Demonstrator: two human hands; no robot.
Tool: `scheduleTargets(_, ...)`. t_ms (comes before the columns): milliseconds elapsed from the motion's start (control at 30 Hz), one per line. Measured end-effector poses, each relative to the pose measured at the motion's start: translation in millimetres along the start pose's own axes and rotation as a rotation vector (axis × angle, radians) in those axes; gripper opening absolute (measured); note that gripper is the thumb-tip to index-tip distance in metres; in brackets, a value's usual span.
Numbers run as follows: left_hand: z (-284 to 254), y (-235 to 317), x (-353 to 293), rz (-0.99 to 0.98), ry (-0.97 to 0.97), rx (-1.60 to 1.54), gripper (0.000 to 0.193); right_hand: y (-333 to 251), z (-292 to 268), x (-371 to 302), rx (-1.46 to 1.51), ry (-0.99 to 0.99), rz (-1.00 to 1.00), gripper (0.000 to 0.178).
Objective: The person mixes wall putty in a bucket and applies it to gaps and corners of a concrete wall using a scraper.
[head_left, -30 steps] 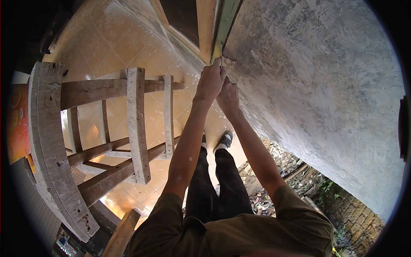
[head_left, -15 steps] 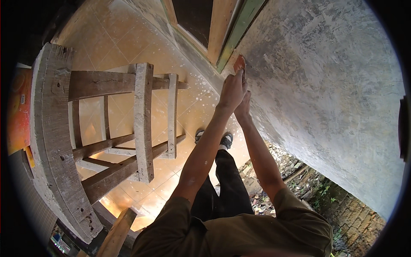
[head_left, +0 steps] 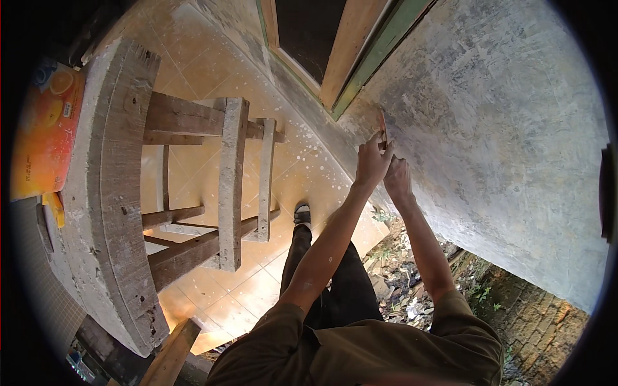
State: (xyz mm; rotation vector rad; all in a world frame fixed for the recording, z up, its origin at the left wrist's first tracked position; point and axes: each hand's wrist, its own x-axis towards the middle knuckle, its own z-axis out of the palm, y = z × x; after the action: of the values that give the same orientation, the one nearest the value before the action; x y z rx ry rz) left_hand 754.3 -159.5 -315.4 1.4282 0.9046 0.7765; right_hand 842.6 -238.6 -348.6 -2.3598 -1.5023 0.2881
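Note:
My left hand (head_left: 372, 164) is closed around a thin reddish-brown flat piece (head_left: 382, 121), which stands edge-on against the grey plastered wall (head_left: 489, 154). Its exact kind is too small to tell. Just to the right and slightly nearer, my right hand (head_left: 399, 179) is closed, its fingers close against the left hand's fingertips. Whatever lies under those right fingers is hidden. Both arms reach out straight, low on the wall, just right of the green-edged wooden frame (head_left: 367, 61).
At left stands a rough wooden trestle (head_left: 116, 193) with rungs, an orange printed carton (head_left: 55, 135) beside its top beam. Paint spots dot the tan tiled floor (head_left: 302, 151). Rubble (head_left: 402, 283) and a brick-like surface (head_left: 537, 328) lie below the wall. My sandalled foot (head_left: 302, 214) rests on tile.
Both hands have moved down and to the right along the wall with the reddish-brown piece, away from the frame's corner. The view has shifted; one sandalled foot no longer shows.

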Motion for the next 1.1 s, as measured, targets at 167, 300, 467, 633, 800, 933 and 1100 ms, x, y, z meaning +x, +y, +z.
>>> scheduleTargets(167, -3.9, 12.6, -13.7, -0.127, 0.209, -0.210, 0.043, -23.9, -32.0, -1.4, -0.317, 0.103, -0.258, 0.013)
scheduleTargets(300, -26.4, -13.9, -4.3, -0.087, 0.255, -0.187, 0.026, -56.9, -46.9, 2.2, -0.190, 0.086, -0.172, 0.018)
scheduleTargets(467, -59.2, -27.0, 0.5, -0.096, 0.303, -0.244, 0.024, -56.6, -47.1, -22.5, 0.318, 0.079, 0.010, 0.030)
scheduleTargets(633, -66.3, 16.1, -23.4, -0.082, 0.248, -0.515, 0.028, -76.7, -45.8, -44.6, 0.510, 0.176, 0.137, 0.047)
scheduleTargets(800, -69.0, 26.4, -41.3, 0.114, 0.246, 0.027, 0.029, -102.6, -49.8, -47.5, 0.761, 0.176, 0.067, 0.044)
scheduleTargets(933, -67.7, 24.3, -39.9, 0.438, 0.248, 0.397, 0.036, -114.4, -54.0, -38.1, 1.232, 0.081, 0.227, 0.051)
scheduleTargets(1100, -59.0, 9.7, -41.6, -0.004, 0.027, -0.551, 0.050, -129.7, -54.5, -20.0, 0.928, 0.160, 0.344, 0.043)
